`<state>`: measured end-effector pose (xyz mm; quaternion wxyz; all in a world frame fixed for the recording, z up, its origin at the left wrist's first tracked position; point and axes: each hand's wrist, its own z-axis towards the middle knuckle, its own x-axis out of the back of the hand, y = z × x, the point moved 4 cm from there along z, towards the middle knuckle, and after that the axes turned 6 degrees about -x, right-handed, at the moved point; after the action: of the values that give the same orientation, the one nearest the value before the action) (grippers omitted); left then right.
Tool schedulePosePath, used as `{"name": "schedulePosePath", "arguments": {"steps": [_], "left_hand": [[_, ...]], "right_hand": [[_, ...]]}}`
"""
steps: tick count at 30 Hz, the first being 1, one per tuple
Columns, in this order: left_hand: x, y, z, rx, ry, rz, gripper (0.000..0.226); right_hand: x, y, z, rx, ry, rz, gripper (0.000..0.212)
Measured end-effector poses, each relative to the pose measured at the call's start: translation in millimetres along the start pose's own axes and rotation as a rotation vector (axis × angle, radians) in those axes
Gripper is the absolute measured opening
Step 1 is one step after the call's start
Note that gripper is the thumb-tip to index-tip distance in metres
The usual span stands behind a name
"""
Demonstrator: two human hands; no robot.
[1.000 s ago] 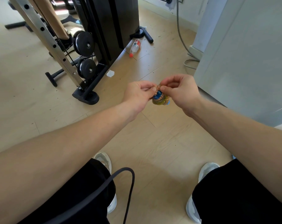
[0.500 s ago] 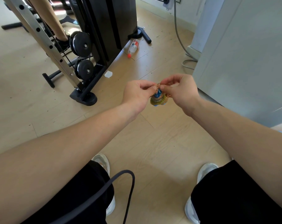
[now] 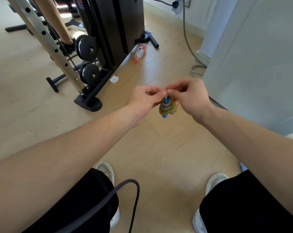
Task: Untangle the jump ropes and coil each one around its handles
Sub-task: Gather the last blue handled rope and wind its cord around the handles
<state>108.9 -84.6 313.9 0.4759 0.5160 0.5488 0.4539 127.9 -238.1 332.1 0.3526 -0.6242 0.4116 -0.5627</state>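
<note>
Both hands meet at one pinch. The left hand [image 3: 144, 97] and the right hand [image 3: 190, 96] each close thumb and forefinger narrowly on the top end of a glittery yellow-green jump rope [image 3: 167, 107]. The rest of the rope hangs just below the pinch as a tight coil. A blue plastic handle [image 3: 165, 116] pokes out under the coil, straight down from the fingertips.

Which strand each fingertip holds is too small to make out, and the right hand's curled fingers hide the far side of the coil. A dark grey cord [image 3: 136, 190] loops well below the grip, over the left thigh; both its ends run out of the picture.

Under the grip lies a pale wooden plank floor [image 3: 167, 148], with two white trainers [image 3: 107, 170] nearer the person. Beyond the grip and to its left stands a black weight machine [image 3: 112, 27] with a silver perforated upright [image 3: 46, 39]. A clear plastic bottle with a red cap [image 3: 139, 52] lies past the pinch on the floor. A pale grey panel [image 3: 253, 64] rises close to the right of the grip.
</note>
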Motion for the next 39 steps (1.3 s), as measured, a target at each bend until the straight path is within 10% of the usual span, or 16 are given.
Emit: {"name": "schedulePosePath", "arguments": {"steps": [30, 39], "left_hand": [[3, -4, 4, 0.090, -0.019, -0.001, 0.017], [4, -2, 7, 0.026, -0.119, 0.209, 0.010]], "right_hand": [[-4, -4, -5, -0.001, 0.048, 0.028, 0.020], [-1, -6, -5, 0.128, -0.184, -0.181, 0.017]]}}
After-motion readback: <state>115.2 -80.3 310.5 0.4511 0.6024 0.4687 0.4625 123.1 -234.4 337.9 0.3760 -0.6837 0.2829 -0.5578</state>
